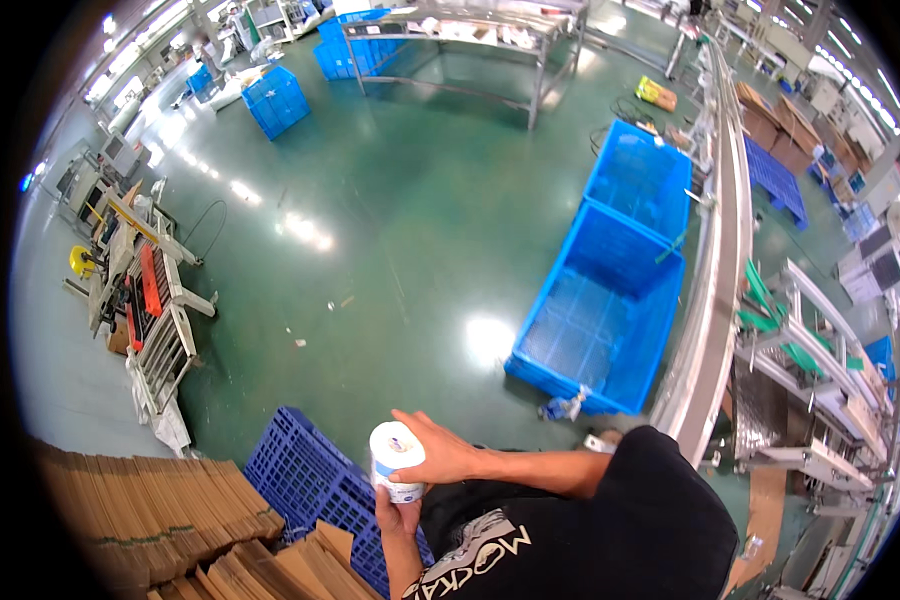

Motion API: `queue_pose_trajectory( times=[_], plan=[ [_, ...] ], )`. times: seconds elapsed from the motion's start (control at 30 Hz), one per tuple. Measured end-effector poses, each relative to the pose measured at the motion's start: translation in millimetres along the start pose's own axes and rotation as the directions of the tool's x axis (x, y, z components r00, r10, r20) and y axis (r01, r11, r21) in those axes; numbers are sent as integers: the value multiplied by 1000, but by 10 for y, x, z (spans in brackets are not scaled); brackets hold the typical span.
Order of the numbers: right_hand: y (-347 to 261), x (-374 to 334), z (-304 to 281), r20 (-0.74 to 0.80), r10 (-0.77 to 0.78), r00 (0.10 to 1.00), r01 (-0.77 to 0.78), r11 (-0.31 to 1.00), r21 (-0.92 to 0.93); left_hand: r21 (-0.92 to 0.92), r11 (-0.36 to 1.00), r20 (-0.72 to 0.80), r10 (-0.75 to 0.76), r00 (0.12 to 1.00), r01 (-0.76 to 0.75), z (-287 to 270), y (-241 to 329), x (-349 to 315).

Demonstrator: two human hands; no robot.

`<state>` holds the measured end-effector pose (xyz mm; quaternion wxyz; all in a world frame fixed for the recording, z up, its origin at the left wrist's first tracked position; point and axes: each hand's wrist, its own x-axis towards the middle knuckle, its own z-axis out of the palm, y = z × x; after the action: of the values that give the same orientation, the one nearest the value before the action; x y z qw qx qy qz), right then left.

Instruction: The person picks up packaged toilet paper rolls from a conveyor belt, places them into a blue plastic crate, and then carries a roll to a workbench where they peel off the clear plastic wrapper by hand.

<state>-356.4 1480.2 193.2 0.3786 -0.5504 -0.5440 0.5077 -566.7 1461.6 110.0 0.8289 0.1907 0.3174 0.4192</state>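
White cylinder (pixel 394 458) — partly behind both hands (pixel 447 453); label (pixel 402 494) print illegible

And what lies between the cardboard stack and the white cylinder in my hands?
In the head view, a blue pallet shows between the cardboard and the cylinder.

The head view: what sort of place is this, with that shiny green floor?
Probably a factory packing area: a long conveyor seems to run along the right, rows of flattened cardboard boxes stand at lower left, and large blue plastic crates sit on the floor.
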Motion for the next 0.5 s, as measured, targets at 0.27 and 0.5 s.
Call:
queue_pose_trajectory(
  times=[0.27,0.5],
  plan=[
    [224,2526,-628,132,-19,991,25,999,-38,165,985,26,37,999,-41,173,1287,2238],
    [-513,4024,-2241,-192,-59,980,160,806,569,503,833,366,36,930,-230,1724,2681,4378]
  ],
)
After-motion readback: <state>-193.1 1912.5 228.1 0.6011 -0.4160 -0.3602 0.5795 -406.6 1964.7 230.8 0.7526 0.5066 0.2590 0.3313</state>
